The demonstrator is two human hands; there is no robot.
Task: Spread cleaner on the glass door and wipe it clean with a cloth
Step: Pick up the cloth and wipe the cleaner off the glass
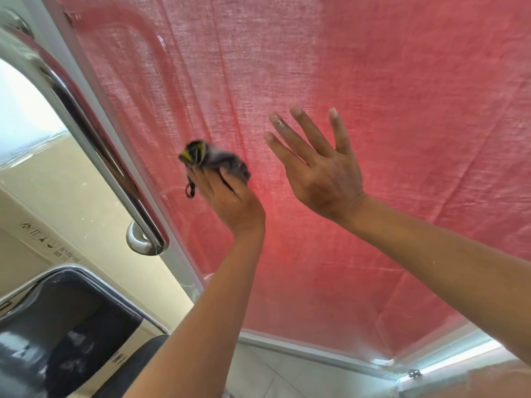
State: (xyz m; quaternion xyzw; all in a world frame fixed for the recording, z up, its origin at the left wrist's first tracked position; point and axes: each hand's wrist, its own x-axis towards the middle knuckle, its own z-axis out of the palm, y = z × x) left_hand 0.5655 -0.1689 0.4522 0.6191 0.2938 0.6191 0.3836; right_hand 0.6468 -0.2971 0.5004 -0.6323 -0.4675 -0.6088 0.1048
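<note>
A: Glass door point(330, 67) fills most of the head view, with red fabric point(402, 196) behind the pane. State of the hands?

B: Left hand point(227, 196) has its fingers curled round a bunched grey cloth point(214, 162), which has a yellow and black patch on its far end. The cloth sits at the fingertips. Whether it touches the glass, I can't tell; it's blurred.

A: Anything hanging off it?

B: A black loop point(190, 191) dangles below the cloth, on the thumb side of the grip.

A: Right hand?

B: Right hand point(319, 168) is flat and spread, fingers straight, holding nothing. It's just beside the cloth hand, level with it and slightly higher. The palm faces the pane. Contact unclear.

A: Door hardware?

B: Chrome handle point(94, 130) runs along the door frame, outboard of the cloth hand. Its lower mount is below the grip, near the left wrist. White frame edge point(316, 354) crosses under both forearms.

A: Anything else?

B: A cardboard box point(57, 225) with printed symbols beyond the handle, and a dark shiny object point(57, 326) lower still. I can't identify it.
</note>
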